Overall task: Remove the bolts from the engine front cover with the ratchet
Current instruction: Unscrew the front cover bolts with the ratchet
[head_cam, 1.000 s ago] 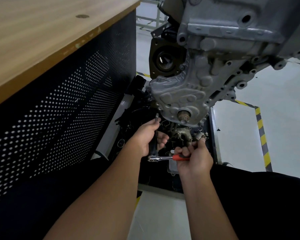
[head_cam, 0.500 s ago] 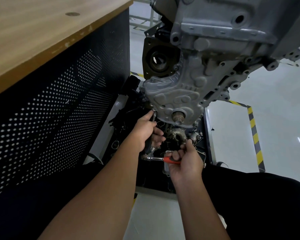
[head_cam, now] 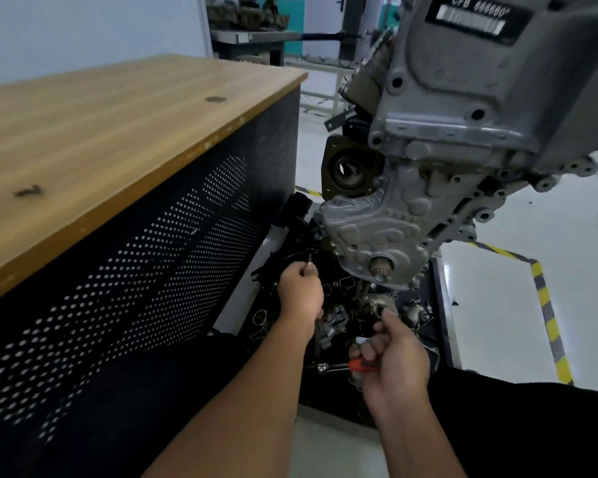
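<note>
The grey cast engine front cover (head_cam: pixel 370 225) hangs above the floor, with a shaft stub (head_cam: pixel 380 267) at its lower end. My right hand (head_cam: pixel 394 353) is closed on the orange handle of the ratchet (head_cam: pixel 359 364), whose chrome head (head_cam: pixel 323 367) points left. My left hand (head_cam: pixel 299 291) grips a long dark extension bar (head_cam: pixel 316 339) that runs up from the ratchet head. The bar's metal tip (head_cam: pixel 310 259) sticks out above my fingers, left of the cover's lower edge and apart from it. No bolt is clearly visible on the tip.
A wood-topped workbench (head_cam: pixel 118 132) with a black perforated side panel (head_cam: pixel 152 270) stands close on the left. Below the engine lies a dark tray (head_cam: pixel 439 305) with several loose parts. Yellow-black floor tape (head_cam: pixel 546 305) runs on the right. My dark trouser leg (head_cam: pixel 532 426) fills the lower right.
The view has tilted upward. My left hand has pulled the extension's tip down and left, away from the cover's lower edge. The right hand with the ratchet handle has dropped slightly.
</note>
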Motion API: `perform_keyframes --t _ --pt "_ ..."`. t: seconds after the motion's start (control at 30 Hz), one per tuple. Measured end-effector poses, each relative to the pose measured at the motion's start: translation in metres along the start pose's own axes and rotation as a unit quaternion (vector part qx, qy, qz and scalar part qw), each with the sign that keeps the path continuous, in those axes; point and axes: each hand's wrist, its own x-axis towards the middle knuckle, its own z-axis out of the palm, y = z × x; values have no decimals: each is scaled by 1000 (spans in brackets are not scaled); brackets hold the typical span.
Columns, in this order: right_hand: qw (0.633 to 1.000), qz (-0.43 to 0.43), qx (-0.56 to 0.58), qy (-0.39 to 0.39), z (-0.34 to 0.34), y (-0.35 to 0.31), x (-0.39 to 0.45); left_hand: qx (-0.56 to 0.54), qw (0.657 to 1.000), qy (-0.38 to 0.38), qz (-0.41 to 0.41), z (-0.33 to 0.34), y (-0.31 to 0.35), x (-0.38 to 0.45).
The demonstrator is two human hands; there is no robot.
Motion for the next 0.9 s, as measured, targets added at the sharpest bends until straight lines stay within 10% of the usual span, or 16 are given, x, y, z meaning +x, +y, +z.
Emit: perform_keyframes --t 0.07,0.2,0.33,0.57,0.73,0.9 --pt "969 -100 -224 33 -2 -12 -12 -5 1000 13 26 -10 14 -12" --pt "646 -251 -720 -32 2 -38 -45 54 989 35 134 -20 43 -42" --pt "562 -136 -791 -202 10 -58 -78 10 986 7 165 -32 66 -71" --pt "351 -143 -896 -230 29 -73 -125 -85 981 -7 174 -60 105 -109" --pt "302 -235 -901 -205 52 -54 -139 -117 971 -62 199 -101 131 -133" --pt "386 -351 -824 -220 74 -50 -160 -101 961 -132 220 -143 167 -146"
